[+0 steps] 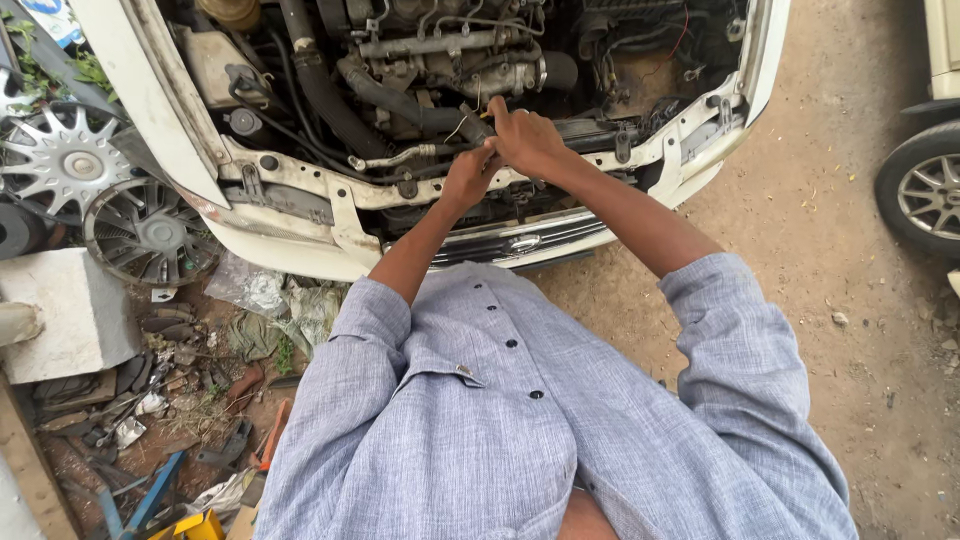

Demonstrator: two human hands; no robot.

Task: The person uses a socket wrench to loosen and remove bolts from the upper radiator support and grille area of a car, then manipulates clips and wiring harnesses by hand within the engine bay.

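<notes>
- Head view: both bare forearms reach from rolled grey-blue woven shirt sleeves [520, 420] into the open engine bay [450, 60] of a white car.
- The left hand [467, 177] is curled narrow, fingers pinched on something small at the front crossmember [300, 180]; what it grips is hidden.
- The right hand [525, 138] touches the left, fingers bent around a thin yellowish wire [462, 124] beside a thick ribbed black hose [400, 100].
- The crossmember is chipped white-painted sheet metal with bolt holes.
- Left of the car lie spoked silver wheel covers [70, 160], a pale stone block [70, 310] and rusty scrap on dirt.
- A second car's alloy wheel [925, 190] stands far right on sandy ground.
</notes>
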